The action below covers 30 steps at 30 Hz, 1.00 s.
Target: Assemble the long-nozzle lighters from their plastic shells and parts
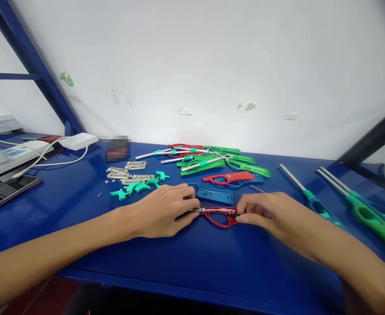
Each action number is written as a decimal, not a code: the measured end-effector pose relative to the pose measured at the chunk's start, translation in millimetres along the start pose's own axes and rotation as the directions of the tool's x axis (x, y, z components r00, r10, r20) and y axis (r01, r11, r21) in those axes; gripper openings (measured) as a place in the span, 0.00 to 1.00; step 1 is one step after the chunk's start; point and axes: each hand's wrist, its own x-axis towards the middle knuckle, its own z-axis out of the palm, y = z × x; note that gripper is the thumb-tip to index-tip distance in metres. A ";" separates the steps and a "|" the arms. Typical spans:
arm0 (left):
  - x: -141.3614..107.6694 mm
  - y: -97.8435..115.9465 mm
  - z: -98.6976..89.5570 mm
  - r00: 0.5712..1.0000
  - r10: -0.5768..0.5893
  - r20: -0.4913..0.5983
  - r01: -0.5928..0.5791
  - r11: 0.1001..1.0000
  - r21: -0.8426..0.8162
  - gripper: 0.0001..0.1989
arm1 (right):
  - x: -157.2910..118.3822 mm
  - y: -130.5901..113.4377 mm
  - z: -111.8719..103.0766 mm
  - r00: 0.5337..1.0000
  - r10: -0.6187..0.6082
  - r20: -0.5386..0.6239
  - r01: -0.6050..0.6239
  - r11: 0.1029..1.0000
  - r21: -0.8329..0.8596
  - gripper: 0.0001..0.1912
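A red lighter casing half (pixel 221 224) with a looped trigger guard lies low on the table between my hands. White wire and a thin metal piece run along its upper edge. My left hand (pixel 171 210) pinches the casing's left end, its fingertips closed around the metal part there. My right hand (pixel 256 210) is closed at the casing's right end, with something small and dark under the fingertips. Just behind them lies a blue casing half (pixel 215 194). A red casing half (pixel 228 178) rests farther back, overlapping another blue one.
Green casing halves (pixel 251 168) and metal lighter tubes (pixel 148 154) are heaped at the back. Teal triggers (pixel 136 188) and beige frames (pixel 136 165) lie left. Long lighters (pixel 362 205) stand at right; a phone (pixel 10 192) and a cabled white box (pixel 78 141) are far left.
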 end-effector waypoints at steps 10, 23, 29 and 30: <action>0.7 -0.7 0.0 1.000 0.001 0.007 -0.001 1.000 0.003 0.14 | 1.5 -1.5 2.1 1.000 0.010 -0.005 -0.010 1.000 0.005 0.13; 4.4 24.7 -0.9 0.976 0.089 -0.199 -0.103 0.993 -0.065 0.17 | 2.1 -16.4 9.3 1.000 0.000 0.009 -0.001 0.999 0.044 0.09; 3.2 34.5 7.8 0.977 0.140 -0.163 -0.159 0.982 -0.105 0.13 | -1.6 -25.0 12.6 0.996 -0.068 0.055 0.064 0.995 0.078 0.11; 2.7 34.0 9.3 0.980 0.135 -0.148 -0.151 0.983 -0.102 0.13 | -2.3 -24.7 11.8 0.995 -0.074 0.060 0.069 0.994 0.084 0.13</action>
